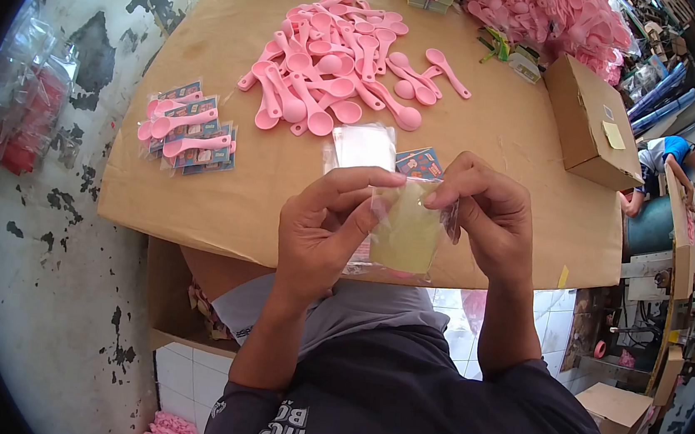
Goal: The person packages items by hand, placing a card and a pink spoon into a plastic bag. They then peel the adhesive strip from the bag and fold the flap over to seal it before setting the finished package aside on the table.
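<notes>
My left hand (326, 223) pinches the left edge of a clear plastic bag with a pale yellow-green sheet (406, 235) in it. My right hand (488, 212) grips the bag's upper right corner between thumb and fingers. Just behind the hands lie a stack of clear bags (363, 145) and a blue printed card (420, 163), partly hidden. A big heap of pink spoons (329, 60) spreads over the table beyond them. On the left are several bagged cards with pink spoons (188, 131) on top.
The brown table (197, 219) has a rounded front edge. A cardboard box (592, 123) stands at its right. Bagged pink spoons (550, 23) pile up at the back right. Another person (673, 156) is at the far right. A wall (49, 272) is at the left.
</notes>
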The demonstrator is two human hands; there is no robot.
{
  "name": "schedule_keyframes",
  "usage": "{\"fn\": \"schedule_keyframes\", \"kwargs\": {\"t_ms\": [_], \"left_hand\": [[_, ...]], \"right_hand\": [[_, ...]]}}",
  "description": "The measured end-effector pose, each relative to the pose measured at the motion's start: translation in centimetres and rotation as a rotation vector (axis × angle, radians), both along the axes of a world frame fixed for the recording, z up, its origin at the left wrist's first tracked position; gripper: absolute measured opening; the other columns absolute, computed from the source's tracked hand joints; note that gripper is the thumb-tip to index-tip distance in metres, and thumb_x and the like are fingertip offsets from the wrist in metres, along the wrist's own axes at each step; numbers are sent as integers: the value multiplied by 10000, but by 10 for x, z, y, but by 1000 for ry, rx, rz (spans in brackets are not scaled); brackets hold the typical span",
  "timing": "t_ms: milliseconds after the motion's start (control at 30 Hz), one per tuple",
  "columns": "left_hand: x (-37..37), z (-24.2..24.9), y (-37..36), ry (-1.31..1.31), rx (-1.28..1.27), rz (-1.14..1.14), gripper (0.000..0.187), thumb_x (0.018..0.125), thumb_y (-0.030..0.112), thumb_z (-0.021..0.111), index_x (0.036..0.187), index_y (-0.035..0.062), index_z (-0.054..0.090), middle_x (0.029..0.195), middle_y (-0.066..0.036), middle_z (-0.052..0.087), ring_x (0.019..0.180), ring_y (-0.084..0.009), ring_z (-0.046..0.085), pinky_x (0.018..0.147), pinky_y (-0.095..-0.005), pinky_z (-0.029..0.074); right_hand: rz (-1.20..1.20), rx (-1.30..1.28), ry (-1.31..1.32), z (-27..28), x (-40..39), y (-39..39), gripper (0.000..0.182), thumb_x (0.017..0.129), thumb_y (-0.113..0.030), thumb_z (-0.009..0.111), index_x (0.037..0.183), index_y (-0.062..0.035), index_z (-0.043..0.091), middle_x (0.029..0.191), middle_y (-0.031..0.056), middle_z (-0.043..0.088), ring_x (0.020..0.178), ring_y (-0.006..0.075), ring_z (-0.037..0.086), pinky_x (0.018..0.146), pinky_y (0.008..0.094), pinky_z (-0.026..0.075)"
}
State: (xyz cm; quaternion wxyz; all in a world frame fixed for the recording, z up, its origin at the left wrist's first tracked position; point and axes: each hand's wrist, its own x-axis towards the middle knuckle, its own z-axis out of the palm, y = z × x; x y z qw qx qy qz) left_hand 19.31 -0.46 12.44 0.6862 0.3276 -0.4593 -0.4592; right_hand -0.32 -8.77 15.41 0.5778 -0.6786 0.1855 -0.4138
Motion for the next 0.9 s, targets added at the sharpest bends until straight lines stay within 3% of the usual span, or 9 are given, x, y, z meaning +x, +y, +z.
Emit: {"fn": "schedule_keyframes", "kwargs": {"t_ms": [167, 533, 600, 667, 767, 900], "left_hand": [[2, -3, 0, 4, -34, -15, 136, 1004, -33, 586, 1101, -29, 680, 998, -90, 738, 906, -90, 676, 787, -236, 537], [0, -8, -4, 2, -52, -3, 115, 965, -52, 594, 1057, -39, 662, 978, -78, 726, 889, -91, 677, 776, -236, 538], [0, -5, -3, 5, -67, -1, 110, 962, -46, 603, 1058, -44, 656, 982, -82, 724, 887, -95, 678, 779, -239, 543], [0, 2, 0, 188, 28, -94, 121, 957, -48, 609, 1071, -52, 650, 1001, -103, 724, 909, -106, 683, 800, -245, 553], [0, -3, 0, -15, 39, -10, 203, 963, -45, 620, 1167, -42, 620, 1033, -142, 726, 945, -119, 687, 824, -251, 560], [-4, 0, 1, 15, 68, 17, 383, 973, -26, 636, 1341, -22, 530, 1073, -184, 729, 988, -138, 691, 856, -259, 556]], "right_hand": [[18, -29, 6, 4, -2, -1, 136, 980, 6, 599, 991, -5, 734, 976, 51, 632, 773, 71, 557, 573, 193, 417], [85, 15, 16, 14, -12, -4, 228, 891, 82, 532, 998, 19, 723, 1059, 100, 615, 961, 138, 594, 759, 235, 454], [86, 58, -23, 13, -10, -3, 118, 890, 26, 622, 968, 25, 711, 1074, 94, 616, 963, 117, 594, 730, 229, 454], [38, 11, 42, 10, -7, 0, 129, 890, 9, 660, 1017, 21, 680, 1059, 79, 611, 950, 99, 588, 716, 225, 453], [-69, -19, 56, 0, 4, 4, 273, 887, -32, 733, 1125, -2, 603, 1020, 44, 598, 913, 67, 577, 689, 214, 449], [-110, 80, 4, 0, 13, 6, 454, 906, -55, 762, 1261, -51, 479, 946, -3, 574, 852, 47, 560, 691, 204, 446]]}}
